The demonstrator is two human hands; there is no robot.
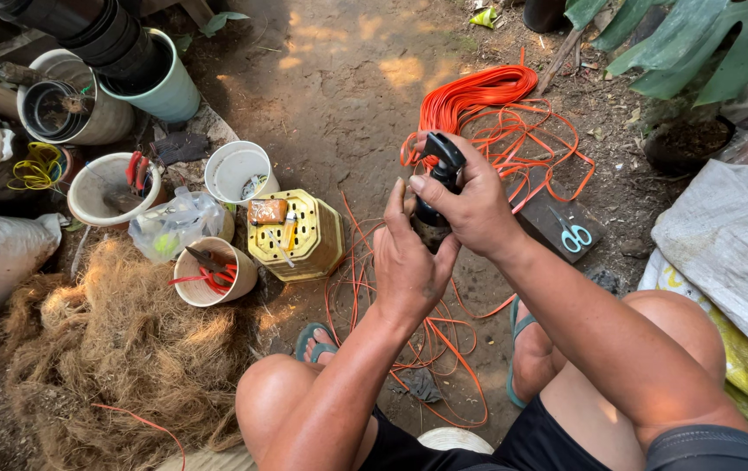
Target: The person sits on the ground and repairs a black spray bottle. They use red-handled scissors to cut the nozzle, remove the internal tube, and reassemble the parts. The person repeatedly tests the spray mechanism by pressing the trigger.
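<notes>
The person's bare knees and forearms are filling the lower edge of the view, squatting over the dirt ground (339, 96). The left hand (409, 262) is wrapping closed around the lower body of a small dark plastic spray bottle (433, 218), while the right hand (477, 202) is gripping the bottle's upper part, fingers curling over it just below the black trigger nozzle (444, 157). Both hands are holding the bottle upright between the knees, above the ground.

Behind the right hand, a bundle of bright orange flat cord (478, 96) is lying coiled, its loose loops trailing under both hands and down toward the sandalled feet. Just right of the right hand, a pair of light-blue-handled scissors (574, 234) is resting on a dark flat board (557, 218). Left of the left hand, a yellow perforated plastic basket (300, 235) is sitting on the ground, with a round beige pot holding red-handled pliers (212, 272) just beside it. Farther left, a heap of brown coconut fibre (121, 349) is spreading out. Well right of the right hand, a white woven sack (731, 235) is lying crumpled.
</notes>
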